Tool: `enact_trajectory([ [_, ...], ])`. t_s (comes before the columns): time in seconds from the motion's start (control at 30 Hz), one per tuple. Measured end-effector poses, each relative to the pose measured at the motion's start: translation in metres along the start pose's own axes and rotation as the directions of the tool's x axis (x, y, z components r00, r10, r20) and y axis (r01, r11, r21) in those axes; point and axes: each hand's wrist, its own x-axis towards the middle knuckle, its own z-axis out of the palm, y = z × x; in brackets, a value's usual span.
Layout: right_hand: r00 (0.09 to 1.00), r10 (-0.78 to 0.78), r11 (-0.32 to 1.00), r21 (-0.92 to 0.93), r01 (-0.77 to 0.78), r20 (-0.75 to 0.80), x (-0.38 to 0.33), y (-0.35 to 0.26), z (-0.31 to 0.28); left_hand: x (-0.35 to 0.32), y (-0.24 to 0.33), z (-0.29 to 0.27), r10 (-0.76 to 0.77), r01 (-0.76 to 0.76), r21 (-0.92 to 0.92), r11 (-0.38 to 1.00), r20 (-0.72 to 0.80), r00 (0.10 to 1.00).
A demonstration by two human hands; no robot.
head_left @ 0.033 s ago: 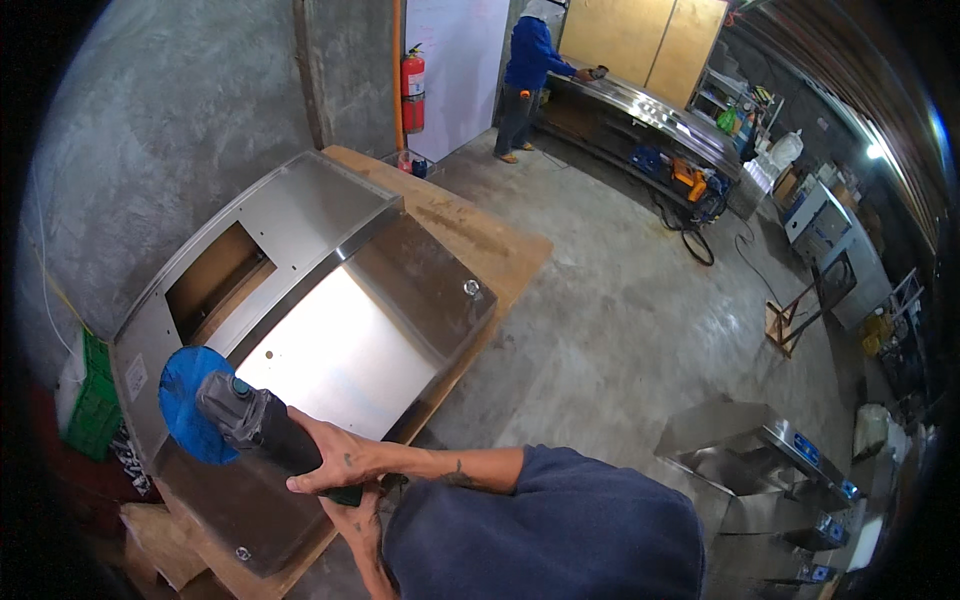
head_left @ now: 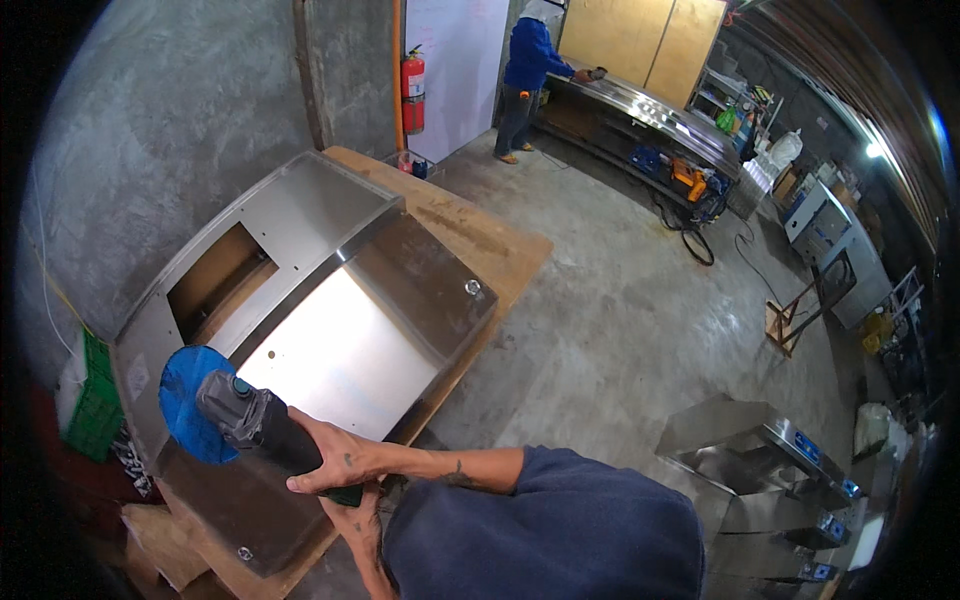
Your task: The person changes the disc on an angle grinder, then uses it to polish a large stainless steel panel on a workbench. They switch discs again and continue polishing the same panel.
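Gripping the grinder body, both hands stayed closed, its blue disc over the steel cabinet.

I am looking down into a metal fabrication workshop. Bare grey concrete is making up the floor and the rough wall. A large folded stainless steel sheet cabinet shell is lying on a brown plywood board, reaching to its near corner. A black angle grinder with a round blue disc is hovering over the shell's near edge. A red fire extinguisher is hanging on the far wall. Along the right side, a long stainless steel workbench is running, where a person in a blue hooded top is working. Finished stainless steel units are standing at lower right.
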Motion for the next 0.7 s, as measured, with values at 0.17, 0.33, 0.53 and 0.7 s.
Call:
enact_trajectory([
  [0.17,0.998,-0.019,0.995,0.099,0.012,0.064,0.010,-0.007,0.001,0.017,-0.008,-0.014,-0.013,0.013,-0.002,1.000,0.038,0.999],
  [0.33,0.999,0.028,1.000,-0.005,-0.027,0.020,0.009,0.007,0.012,0.015,-0.010,-0.020,0.038,-0.037,-0.029,0.999,0.053,0.998],
  [0.53,1.000,-0.006,1.000,0.031,0.005,0.020,0.009,0.013,0.024,0.005,-0.008,-0.029,-0.022,0.023,-0.026,0.999,0.046,0.999],
  [0.7,0.999,-0.036,0.995,0.095,0.033,0.022,0.008,0.010,0.028,0.005,-0.014,-0.032,-0.025,0.028,-0.062,0.998,0.051,0.998],
])
